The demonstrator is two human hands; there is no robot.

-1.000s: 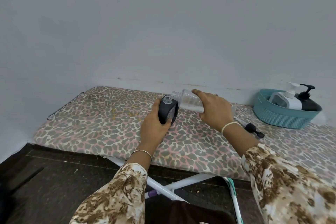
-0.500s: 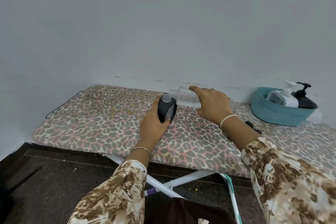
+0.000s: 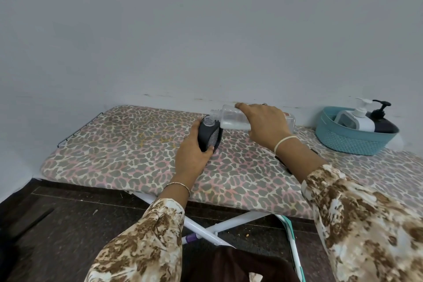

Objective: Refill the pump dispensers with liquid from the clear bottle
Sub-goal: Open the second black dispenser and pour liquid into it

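Observation:
My left hand (image 3: pixel 191 155) grips a black dispenser bottle (image 3: pixel 209 136) that stands on the ironing board (image 3: pixel 128 155) with its pump off and its clear neck open. My right hand (image 3: pixel 266 129) holds the clear bottle (image 3: pixel 231 118) on its side, its open mouth just above and to the right of the dispenser's neck. White liquid lies along the lower side of the clear bottle. Its far end is hidden behind my right hand.
A teal basket (image 3: pixel 350 139) at the right holds a white pump dispenser (image 3: pixel 358 118) and a black pump dispenser (image 3: pixel 381 121). A black pump part (image 3: pixel 282 162) peeks out under my right forearm. The wall runs close behind the board. White folding legs (image 3: pixel 219 226) show below.
The clear bottle's mouth has stayed close above the dispenser's neck while the view shifted slightly. The black pump part, visible one second ago, is now mostly covered by my right forearm.

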